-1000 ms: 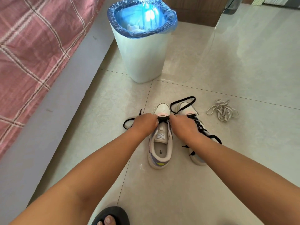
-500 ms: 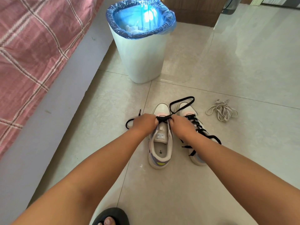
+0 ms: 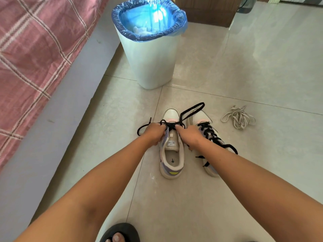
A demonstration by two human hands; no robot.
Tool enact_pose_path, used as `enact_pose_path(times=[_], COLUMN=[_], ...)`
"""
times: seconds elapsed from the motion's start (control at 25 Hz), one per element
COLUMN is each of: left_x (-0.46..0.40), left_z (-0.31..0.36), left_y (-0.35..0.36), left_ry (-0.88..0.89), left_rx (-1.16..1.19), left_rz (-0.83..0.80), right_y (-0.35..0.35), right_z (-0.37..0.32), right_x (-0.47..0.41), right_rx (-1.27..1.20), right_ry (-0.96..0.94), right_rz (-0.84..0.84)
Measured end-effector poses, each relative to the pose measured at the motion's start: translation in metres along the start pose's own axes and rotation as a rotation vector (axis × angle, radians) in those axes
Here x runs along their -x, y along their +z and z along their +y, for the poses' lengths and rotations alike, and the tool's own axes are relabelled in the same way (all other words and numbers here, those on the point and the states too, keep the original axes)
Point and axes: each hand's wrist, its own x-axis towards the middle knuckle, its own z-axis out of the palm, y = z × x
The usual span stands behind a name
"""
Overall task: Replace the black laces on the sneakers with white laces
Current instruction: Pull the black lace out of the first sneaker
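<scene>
I see both hands over the left sneaker [image 3: 172,154], which stands on the floor in front of the white bin [image 3: 150,62]. My left hand [image 3: 154,133] and right hand [image 3: 189,136] each pinch the black lace [image 3: 172,126] near the sneaker's toe end. The right sneaker [image 3: 208,137], just beside the left sneaker, is laced black. The bundled white laces [image 3: 238,117] lie beyond it.

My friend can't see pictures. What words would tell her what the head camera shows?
A person's left hand and right hand pinch the black lace at the toe end of the nearer white sneaker on a pale tiled floor. A second white sneaker, still black-laced, sits beside it, with bundled white laces to the right and a blue-lined white bin behind.
</scene>
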Motion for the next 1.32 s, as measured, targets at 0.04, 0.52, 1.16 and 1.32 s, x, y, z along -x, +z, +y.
enact_pose_path(times=[0.04, 0.52, 1.16, 1.32], left_x=[-0.001, 0.009, 0.013, 0.002], left_z=[0.0, 0.003, -0.006, -0.006], left_y=[0.0, -0.005, 0.012, -0.013], left_ry=[0.091, -0.253, -0.092, 0.254], left_rx=[-0.115, 0.037, -0.059, -0.686], left_rz=[0.033, -0.075, -0.1, 0.103], right_y=[0.001, 0.004, -0.001, -0.005], right_z=[-0.001, 0.0, 0.01, 0.01], right_x=[0.002, 0.013, 0.011, 0.012], right_rx=[0.07, 0.345, 0.441, 0.437], right_ry=[-0.025, -0.165, -0.174, -0.187], right_rz=[-0.023, 0.033, 0.033, 0.005])
